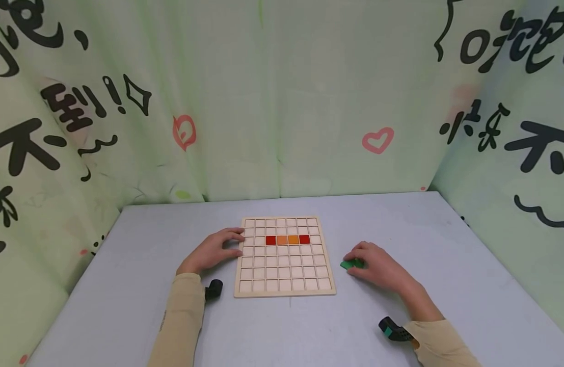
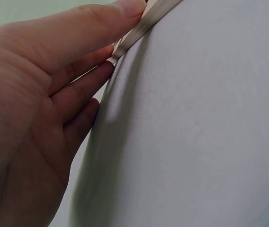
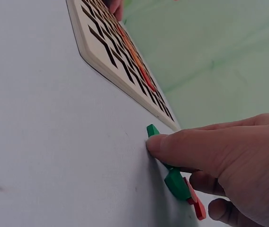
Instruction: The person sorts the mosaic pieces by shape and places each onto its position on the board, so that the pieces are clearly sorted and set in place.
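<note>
A square wooden grid board (image 1: pixel 282 294) lies on the table. One row holds a red tile (image 1: pixel 270 240), two orange tiles (image 1: pixel 288 239) and another red tile (image 1: pixel 304 239). Along the board's left edge rests my left hand (image 1: pixel 212 250), thumb and fingers spread against the frame. To the right of the board, my right hand (image 1: pixel 378 267) pinches a green tile (image 3: pixel 152 130) between thumb and fingers, low over the table. Below the thumb in the right wrist view are a second green piece (image 3: pixel 177 185) and red pieces (image 3: pixel 198 208), partly hidden by the hand.
The white table (image 1: pixel 378 219) extends around the board on all sides. Printed light-green curtains (image 1: pixel 277 102) hang behind it and at both sides. Black wrist cameras (image 1: pixel 213 289) sit on both wrists.
</note>
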### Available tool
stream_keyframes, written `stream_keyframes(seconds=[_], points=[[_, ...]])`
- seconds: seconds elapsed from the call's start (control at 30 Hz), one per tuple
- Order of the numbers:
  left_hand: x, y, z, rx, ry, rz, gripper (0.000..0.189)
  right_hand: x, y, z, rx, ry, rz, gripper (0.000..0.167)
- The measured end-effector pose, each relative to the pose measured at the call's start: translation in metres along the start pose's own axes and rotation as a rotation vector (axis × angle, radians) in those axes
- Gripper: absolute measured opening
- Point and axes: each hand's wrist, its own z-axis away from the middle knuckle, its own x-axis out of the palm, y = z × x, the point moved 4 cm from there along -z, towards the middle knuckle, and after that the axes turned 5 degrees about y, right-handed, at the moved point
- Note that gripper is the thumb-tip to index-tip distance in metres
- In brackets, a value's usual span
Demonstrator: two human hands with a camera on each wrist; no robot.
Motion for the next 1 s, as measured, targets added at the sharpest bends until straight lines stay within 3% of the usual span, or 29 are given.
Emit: stream_keyframes(seconds=[0.23, 0.7, 1.0], points=[[0.0, -0.002, -0.001, 0.0, 0.0, -0.001, 0.037, 0.0, -0.007, 0.0, -0.091, 0.021, 0.025, 0.025], [0.001, -0.001, 0.0, -0.013, 0.0, -0.002, 0.039, 0.004, -0.008, -0.001, -0.043, 0.067, 0.016, 0.03], [0.0, 0.0, -0.001, -0.012, -0.008, -0.009, 0.038, 0.008, -0.012, -0.001, -0.078, 0.109, 0.035, 0.026]])
